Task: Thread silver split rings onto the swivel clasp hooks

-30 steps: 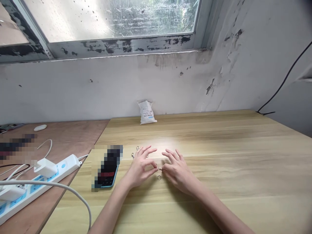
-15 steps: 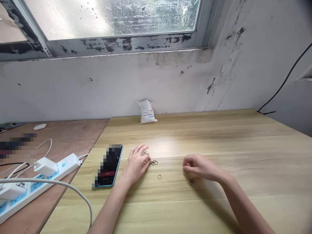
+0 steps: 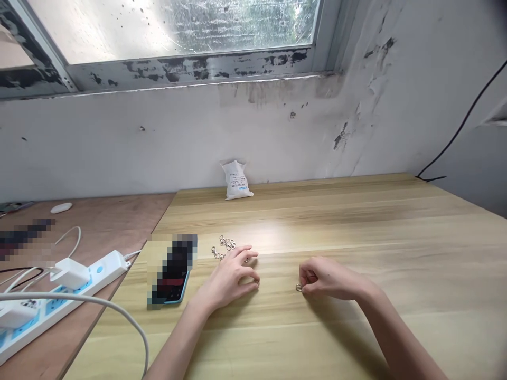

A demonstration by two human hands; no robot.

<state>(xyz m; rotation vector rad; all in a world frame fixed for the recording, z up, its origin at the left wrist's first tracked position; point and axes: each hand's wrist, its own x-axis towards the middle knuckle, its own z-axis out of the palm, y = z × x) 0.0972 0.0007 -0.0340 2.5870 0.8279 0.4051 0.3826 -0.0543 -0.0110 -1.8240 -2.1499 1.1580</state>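
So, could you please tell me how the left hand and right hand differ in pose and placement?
The left hand has fingers stretched out, while the right hand has its fingers curled in. The left hand is beside the metal clasps; the right hand is away from them, with a small metal piece at its fingertips. Both are bare, over the wooden table.

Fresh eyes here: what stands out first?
Probably the bare left hand, beside small silver metal clasps on the pale wooden table, and, right of it, the bare right hand, touching a small silver metal piece. Behind them, a crumpled white plastic packet sits at the table's far edge.
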